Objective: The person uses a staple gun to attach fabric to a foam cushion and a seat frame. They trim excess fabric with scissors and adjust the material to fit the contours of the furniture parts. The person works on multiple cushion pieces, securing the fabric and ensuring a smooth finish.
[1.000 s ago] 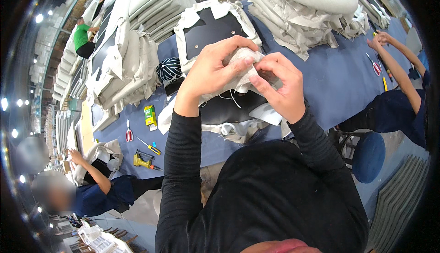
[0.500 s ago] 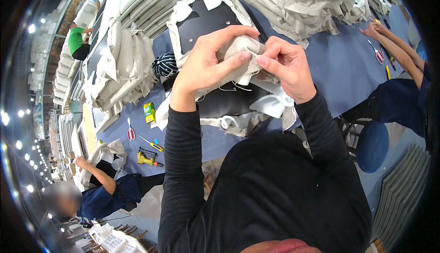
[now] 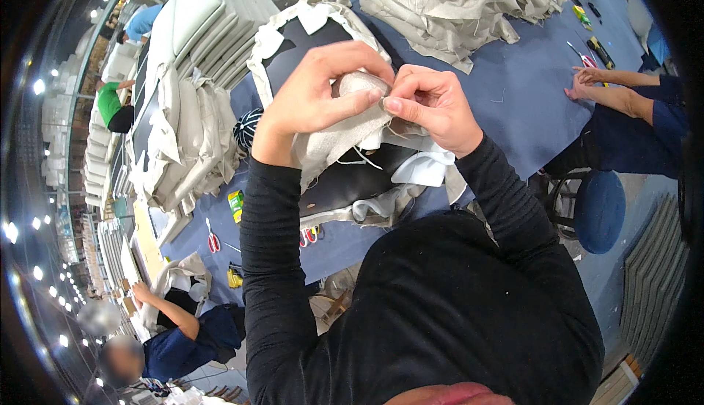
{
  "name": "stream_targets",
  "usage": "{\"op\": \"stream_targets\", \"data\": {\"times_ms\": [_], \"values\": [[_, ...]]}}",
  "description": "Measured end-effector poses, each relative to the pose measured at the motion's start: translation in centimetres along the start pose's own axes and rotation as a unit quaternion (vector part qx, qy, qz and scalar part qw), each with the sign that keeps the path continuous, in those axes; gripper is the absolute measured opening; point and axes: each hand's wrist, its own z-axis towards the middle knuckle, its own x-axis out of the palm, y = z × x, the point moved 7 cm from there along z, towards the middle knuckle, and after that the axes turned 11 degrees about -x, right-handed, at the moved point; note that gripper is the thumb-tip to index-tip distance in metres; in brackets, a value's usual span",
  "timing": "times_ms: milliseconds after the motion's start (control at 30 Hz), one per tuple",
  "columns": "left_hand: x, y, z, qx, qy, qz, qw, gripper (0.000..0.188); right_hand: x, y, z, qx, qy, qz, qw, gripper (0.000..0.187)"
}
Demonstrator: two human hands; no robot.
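Both my hands are raised in front of me over a seat panel with a black underside (image 3: pixel 352 185). Its beige fabric cover (image 3: pixel 323 144) is gathered up between them. My left hand (image 3: pixel 315 100) curls round a bunched fold, thumb pressed on top. Thumb and fingers of my right hand (image 3: pixel 436 111) pinch the fabric edge right beside the left thumb; anything smaller in that pinch is too hidden to tell. White padding (image 3: pixel 425 169) and a loose white cord (image 3: pixel 367 158) show below the hands. Behind them lies another black panel with fabric edges (image 3: pixel 312 16).
Stacks of fabric-covered cushions (image 3: pixel 191 133) stand at left and at far right (image 3: pixel 447 9). Red-handled scissors (image 3: pixel 213 241), a green-yellow box (image 3: pixel 235 205) and a striped round pincushion-like ball (image 3: pixel 248 128) lie on the blue table (image 3: pixel 499 100). Co-workers' hands (image 3: pixel 587 86) are at right; a blue stool (image 3: pixel 600 210) stands below.
My hands keep their hold on the fabric and sit slightly further left and lower in the picture. More of the cover now hangs below my left hand. The right co-worker's hands have lowered.
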Motion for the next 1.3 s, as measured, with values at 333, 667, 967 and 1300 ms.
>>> {"op": "stream_targets", "data": {"times_ms": [333, 667, 967, 1300], "values": [[1.9, -0.4, 0.0, -0.047, -0.074, -0.050, 0.995, 0.024, 0.5, 7.5, 0.3, -0.085, -0.009, -0.419, 0.904, 0.026], [2.0, 0.0, 0.3, -0.062, -0.091, -0.037, 0.993, 0.026, 0.5, 5.1, 0.8, 0.068, -0.014, -0.329, 0.942, 0.027], [1.7, 0.1, 0.1, -0.088, -0.070, -0.033, 0.993, 0.027, 0.5, 4.8, 1.3, 0.016, 0.072, -0.320, 0.945, 0.026], [1.8, 0.3, 0.0, -0.094, -0.047, -0.026, 0.994, 0.029, -1.0, 2.5, 1.1, 0.077, 0.075, -0.199, 0.974, 0.022]]}}
